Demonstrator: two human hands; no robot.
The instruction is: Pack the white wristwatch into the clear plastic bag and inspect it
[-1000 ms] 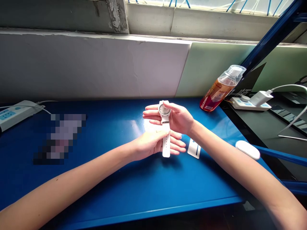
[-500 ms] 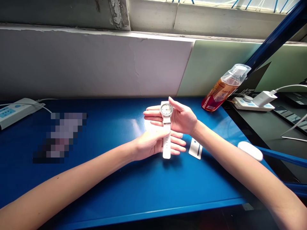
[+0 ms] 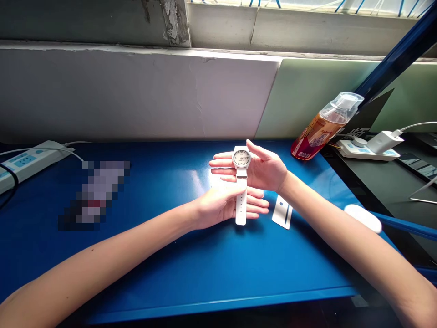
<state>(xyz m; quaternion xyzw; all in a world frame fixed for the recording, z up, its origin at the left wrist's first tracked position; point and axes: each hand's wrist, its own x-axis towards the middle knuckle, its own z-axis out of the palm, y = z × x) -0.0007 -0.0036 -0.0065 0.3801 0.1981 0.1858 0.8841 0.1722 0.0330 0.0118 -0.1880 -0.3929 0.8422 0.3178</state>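
A white wristwatch (image 3: 241,158) with a round dial lies lengthwise across both palms, dial upward. My left hand (image 3: 215,208), palm up, holds the lower strap under its thumb, with its fingers stretched out beneath. The strap's end hangs past the fingers toward me. Behind it, my right hand (image 3: 266,171) is open with flat fingers, and the dial end rests on them. Below the right wrist, a flat white card-like piece (image 3: 282,214) with a hole and a slot lies on the blue table (image 3: 205,278).
A bottle with a clear cap (image 3: 319,132) leans at the back right. Power strips stand at the left (image 3: 30,161) and right (image 3: 367,150). A white rounded object (image 3: 362,218) sits beyond my right forearm. A pixelated object (image 3: 99,191) lies on the left.
The whole view has shifted slightly, so everything sits a little further right. My hands and the wristwatch keep the same pose.
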